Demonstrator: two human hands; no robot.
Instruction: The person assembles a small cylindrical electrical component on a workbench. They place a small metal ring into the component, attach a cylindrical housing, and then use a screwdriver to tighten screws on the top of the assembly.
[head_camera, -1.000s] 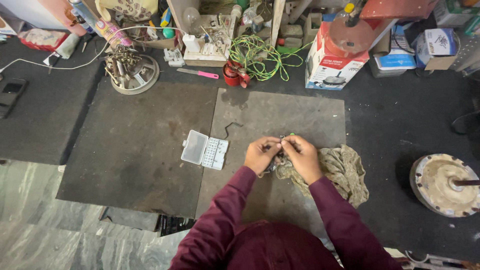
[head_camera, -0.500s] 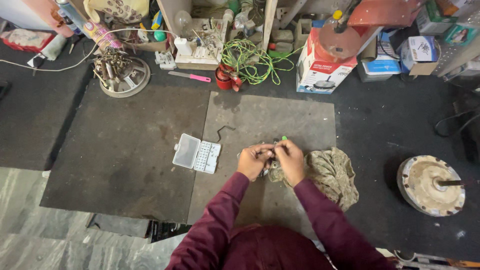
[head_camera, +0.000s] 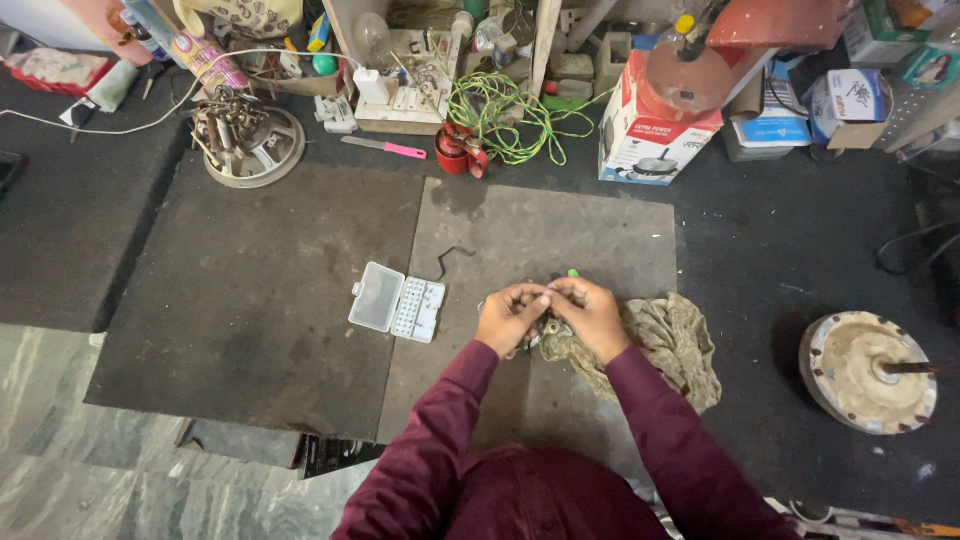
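Note:
My left hand (head_camera: 509, 318) and my right hand (head_camera: 592, 316) meet fingertip to fingertip over a small metal part (head_camera: 547, 331) that lies between them on a dark mat (head_camera: 560, 230). Both hands pinch at it; the part itself is mostly hidden under the fingers. A green-tipped tool (head_camera: 573, 273) pokes out just past my right hand. A crumpled beige rag (head_camera: 672, 340) lies under and to the right of my right hand. An open clear plastic parts box (head_camera: 397, 303) sits to the left of my left hand. A small bent black wire (head_camera: 451, 257) lies beyond it.
A round motor housing (head_camera: 869, 370) rests at the right. At the back stand a red and white carton (head_camera: 650, 135), a green wire coil (head_camera: 500, 110), a red cup (head_camera: 458, 152), a pink-handled knife (head_camera: 382, 147) and a round plate of metal parts (head_camera: 244, 140). Marble floor lies at left.
The view has shifted slightly, and the hands stay together over the small part, with fingers working at it. Nothing was picked up or let go.

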